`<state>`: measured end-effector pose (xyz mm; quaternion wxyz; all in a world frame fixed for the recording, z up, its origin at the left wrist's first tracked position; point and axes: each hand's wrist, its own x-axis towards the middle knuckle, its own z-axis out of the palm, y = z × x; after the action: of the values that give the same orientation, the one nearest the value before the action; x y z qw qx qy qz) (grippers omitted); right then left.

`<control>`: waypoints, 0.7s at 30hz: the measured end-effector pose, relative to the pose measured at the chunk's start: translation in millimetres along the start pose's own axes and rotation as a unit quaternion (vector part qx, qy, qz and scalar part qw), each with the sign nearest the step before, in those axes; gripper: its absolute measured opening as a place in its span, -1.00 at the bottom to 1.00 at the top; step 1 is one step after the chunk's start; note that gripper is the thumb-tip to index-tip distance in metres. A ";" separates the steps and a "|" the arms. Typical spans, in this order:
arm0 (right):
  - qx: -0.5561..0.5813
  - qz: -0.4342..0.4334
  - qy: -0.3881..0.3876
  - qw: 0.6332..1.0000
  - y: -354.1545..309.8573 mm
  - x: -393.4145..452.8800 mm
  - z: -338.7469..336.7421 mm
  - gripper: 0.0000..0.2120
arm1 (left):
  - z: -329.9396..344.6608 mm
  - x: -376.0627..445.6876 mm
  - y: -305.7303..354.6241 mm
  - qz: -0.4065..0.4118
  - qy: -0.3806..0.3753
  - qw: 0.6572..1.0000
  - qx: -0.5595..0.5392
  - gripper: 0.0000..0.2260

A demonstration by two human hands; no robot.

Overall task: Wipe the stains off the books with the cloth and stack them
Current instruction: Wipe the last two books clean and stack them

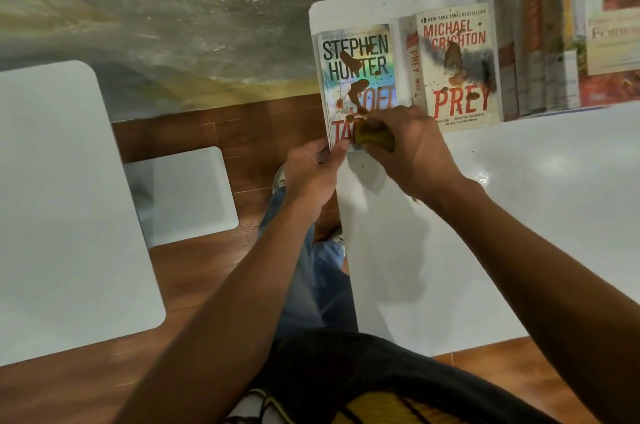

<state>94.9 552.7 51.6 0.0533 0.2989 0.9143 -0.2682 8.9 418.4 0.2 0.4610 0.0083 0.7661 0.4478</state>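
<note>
On a white bench [519, 215], the right hand [412, 149] is clutching a yellow cloth [375, 139] against a stained Stephen Hunter book [358, 77] while the left hand [311, 174] is pinching its near edge; a stained Prey book [457, 66] is lying beside.

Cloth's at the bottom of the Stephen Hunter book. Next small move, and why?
Probably sweep the cloth up the Stephen Hunter cover: the right hand grips it at the bottom edge, the left hand holds the near corner, and brown stains remain above, mid-cover and near the title.
</note>
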 end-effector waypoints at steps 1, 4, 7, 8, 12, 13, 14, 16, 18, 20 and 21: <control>0.007 0.010 -0.004 1.000 0.1 0.4 -1.0 -0.68 | 0.0 0.4 0.3 -0.013 -0.003 1.000 -0.016 -0.70; 0.002 0.042 0.017 0.999 3.5 8.0 -3.6 -0.72 | -0.1 -1.4 1.9 -0.062 -0.009 0.995 -0.073 -0.72; -0.041 -0.002 -0.003 0.999 -4.8 3.4 4.1 -0.75 | -0.2 -3.0 0.5 -0.089 -0.011 0.988 -0.123 -0.75; -0.038 -0.010 -0.007 0.999 -6.9 2.6 4.4 -0.75 | -1.2 -3.0 1.0 -0.094 -0.015 0.988 -0.126 -0.75; -0.032 0.061 0.033 0.997 -5.6 16.7 2.5 -0.75 | -5.0 0.9 1.6 -0.099 -0.025 0.987 -0.123 -0.73; -0.046 0.056 0.034 0.997 -8.4 16.9 5.0 -0.75 | -6.3 2.1 0.7 -0.096 -0.026 0.988 -0.119 -0.72; -0.061 0.038 0.024 0.997 -10.8 15.3 7.7 -0.76 | -6.7 2.9 0.4 -0.092 -0.027 0.989 -0.116 -0.71; -0.072 0.008 0.001 0.997 -11.8 13.7 10.5 -0.77 | -7.0 4.3 1.8 -0.089 -0.032 0.989 -0.112 -0.69; -0.061 0.046 0.012 0.997 -7.5 21.0 7.7 -0.78 | -6.6 6.0 2.4 -0.090 -0.038 0.990 -0.105 -0.69; -0.058 0.068 0.029 0.996 -7.3 24.8 7.8 -0.78 | -7.4 5.7 1.4 -0.095 -0.041 0.989 -0.107 -0.71; -0.068 0.049 0.023 0.996 -10.3 23.0 9.0 -0.78 | -8.2 6.1 0.5 -0.095 -0.043 0.988 -0.110 -0.71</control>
<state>69.6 552.9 42.7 0.0652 0.3455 0.9155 -0.1956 -0.6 415.7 -2.2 0.5319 -0.0958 0.6889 0.4830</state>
